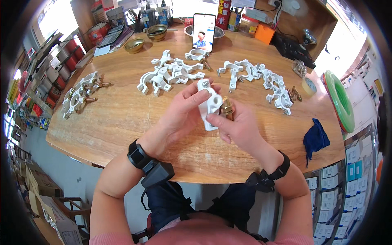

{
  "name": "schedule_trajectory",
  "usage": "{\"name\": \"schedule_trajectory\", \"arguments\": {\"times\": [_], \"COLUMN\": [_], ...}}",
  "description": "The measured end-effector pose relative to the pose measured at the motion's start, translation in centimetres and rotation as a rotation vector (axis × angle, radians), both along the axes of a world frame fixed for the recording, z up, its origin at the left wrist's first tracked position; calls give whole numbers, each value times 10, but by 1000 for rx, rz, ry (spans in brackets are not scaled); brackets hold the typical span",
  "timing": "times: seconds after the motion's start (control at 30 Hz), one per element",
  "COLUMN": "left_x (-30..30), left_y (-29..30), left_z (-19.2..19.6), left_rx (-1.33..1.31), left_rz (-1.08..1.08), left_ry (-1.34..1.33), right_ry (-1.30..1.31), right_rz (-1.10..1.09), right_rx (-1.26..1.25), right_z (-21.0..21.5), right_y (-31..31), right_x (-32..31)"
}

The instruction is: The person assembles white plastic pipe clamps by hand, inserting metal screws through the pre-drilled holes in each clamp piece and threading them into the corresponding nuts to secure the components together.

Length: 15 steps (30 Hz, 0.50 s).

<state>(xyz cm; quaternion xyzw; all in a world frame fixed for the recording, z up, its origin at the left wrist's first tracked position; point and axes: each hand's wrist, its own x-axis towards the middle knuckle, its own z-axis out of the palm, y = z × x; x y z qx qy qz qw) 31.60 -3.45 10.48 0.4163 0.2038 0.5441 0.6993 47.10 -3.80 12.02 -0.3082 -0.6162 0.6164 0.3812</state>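
Note:
In front of me, over the middle of the wooden table, a white plastic pipe clamp (213, 104) is held between both hands. My left hand (184, 107) grips its far end and left side, thumb on top. My right hand (241, 125) has its thumb on the near end of the clamp. A brass-coloured bolt fitting (227, 107) sits at the right fingers, against the clamp's right side; whether it is joined to the clamp I cannot tell. Beyond the hands lies a pile of white clamp halves (169, 73).
More clamp halves (249, 71) spread to the right, near brass-coloured bolts (295, 94). Clamps with bolts (77, 97) lie at left. A phone (203, 32) stands at the back, beside brass-coloured bowls (134, 45). A blue pouch (316, 139) and a tape roll (309, 86) are at right.

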Motion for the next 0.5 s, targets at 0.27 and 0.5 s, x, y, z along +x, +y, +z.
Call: {"name": "schedule_trajectory", "arguments": {"times": [0.27, 0.5], "left_x": [-4, -20], "left_y": [4, 7], "left_z": [-4, 9], "left_rx": [-139, -148], "left_rz": [-50, 158], "left_ry": [-72, -18], "right_ry": [-48, -123], "right_rz": [40, -121], "right_rx": [-26, 206], "right_z": [9, 4], "right_y": [5, 15], "right_x": [4, 15]}}
